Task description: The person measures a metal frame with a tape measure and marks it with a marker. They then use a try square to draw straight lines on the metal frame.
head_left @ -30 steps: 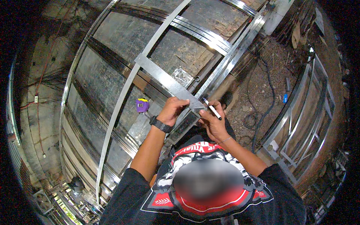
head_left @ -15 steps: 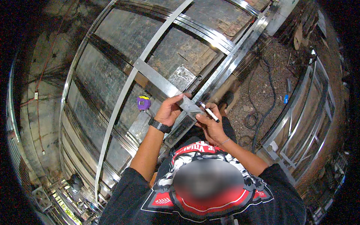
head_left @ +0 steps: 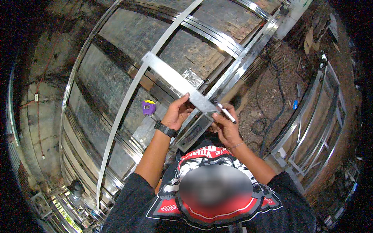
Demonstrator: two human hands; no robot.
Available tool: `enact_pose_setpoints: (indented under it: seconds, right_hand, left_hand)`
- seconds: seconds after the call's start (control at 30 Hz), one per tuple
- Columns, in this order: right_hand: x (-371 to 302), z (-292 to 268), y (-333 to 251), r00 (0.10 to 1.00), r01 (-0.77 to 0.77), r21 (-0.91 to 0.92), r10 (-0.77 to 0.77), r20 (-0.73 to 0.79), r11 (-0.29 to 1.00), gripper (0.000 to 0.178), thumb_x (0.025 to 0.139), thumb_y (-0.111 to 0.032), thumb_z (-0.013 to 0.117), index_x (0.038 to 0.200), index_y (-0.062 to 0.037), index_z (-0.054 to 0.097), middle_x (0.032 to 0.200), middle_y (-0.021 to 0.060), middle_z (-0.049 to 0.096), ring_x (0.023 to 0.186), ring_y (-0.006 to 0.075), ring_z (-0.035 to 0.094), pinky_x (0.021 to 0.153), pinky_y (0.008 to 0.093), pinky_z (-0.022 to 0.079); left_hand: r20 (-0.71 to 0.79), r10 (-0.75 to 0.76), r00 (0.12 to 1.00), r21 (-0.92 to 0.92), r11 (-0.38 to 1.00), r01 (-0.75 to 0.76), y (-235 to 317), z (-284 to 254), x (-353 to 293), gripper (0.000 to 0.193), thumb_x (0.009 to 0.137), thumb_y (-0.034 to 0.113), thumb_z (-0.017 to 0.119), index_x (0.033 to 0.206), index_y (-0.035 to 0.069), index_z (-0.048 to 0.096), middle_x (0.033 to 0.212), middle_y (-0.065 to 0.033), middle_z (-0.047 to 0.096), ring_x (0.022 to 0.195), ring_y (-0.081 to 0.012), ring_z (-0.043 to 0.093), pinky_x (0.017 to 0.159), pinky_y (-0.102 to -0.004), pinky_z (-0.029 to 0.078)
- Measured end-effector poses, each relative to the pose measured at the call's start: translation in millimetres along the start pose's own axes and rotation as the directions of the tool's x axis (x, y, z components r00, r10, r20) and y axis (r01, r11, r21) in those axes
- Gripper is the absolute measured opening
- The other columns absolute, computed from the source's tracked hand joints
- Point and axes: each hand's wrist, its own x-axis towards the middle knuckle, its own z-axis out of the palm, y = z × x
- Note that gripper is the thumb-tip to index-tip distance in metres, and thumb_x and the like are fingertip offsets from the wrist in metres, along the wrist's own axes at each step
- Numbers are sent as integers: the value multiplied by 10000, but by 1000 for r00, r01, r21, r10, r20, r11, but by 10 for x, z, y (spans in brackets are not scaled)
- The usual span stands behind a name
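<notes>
Fisheye camera, wide, head-worn
Looks down from above, near; left hand (head_left: pixel 177 113) and right hand (head_left: pixel 227 126) mid-view

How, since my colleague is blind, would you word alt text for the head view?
A person's right hand holds a white marker by the end of a flat metal strip, with the left hand at the strip's edge. Metal bars lie across dark boards, with a purple tape measure left of that hand.
</notes>
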Motion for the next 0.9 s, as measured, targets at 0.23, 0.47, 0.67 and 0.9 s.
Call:
enact_pose_setpoints:
  seconds: [0.23,0.47,0.67,0.9]
  right_hand:
    - [249,-341,-427,956,281,-110,-289,-57,953,446,867,19,751,1206,-151,516,1036,26,634,830,151,663,585,271,546]
    - [80,-114,-103,982,180,-68,-183,-37,981,450,823,39,777,1161,-136,538,1048,32,627,914,176,658,782,321,580]
    - [46,27,68,995,99,-41,-99,5,994,440,852,-4,790,1156,-164,516,1075,10,650,875,140,678,651,265,581]
    - [68,42,46,995,94,-55,-93,26,994,430,870,-12,781,1159,-178,509,1079,-12,643,860,125,668,640,262,573]
  left_hand:
    - [91,-22,996,80,997,14,80,43,16,680,1057,550,491,1236,-86,652,1094,-130,739,897,-173,681,845,-297,538]
    - [64,-51,997,249,968,33,-34,29,49,386,987,405,677,1028,25,732,948,-62,728,834,-137,667,763,-282,523]
    - [-33,-7,999,415,909,20,56,294,-78,206,891,234,814,879,45,733,742,-1,696,653,-114,637,630,-275,493]
    - [-60,85,995,435,899,-51,-23,412,-88,264,910,258,805,931,5,734,833,-42,738,685,-141,674,636,-302,527]
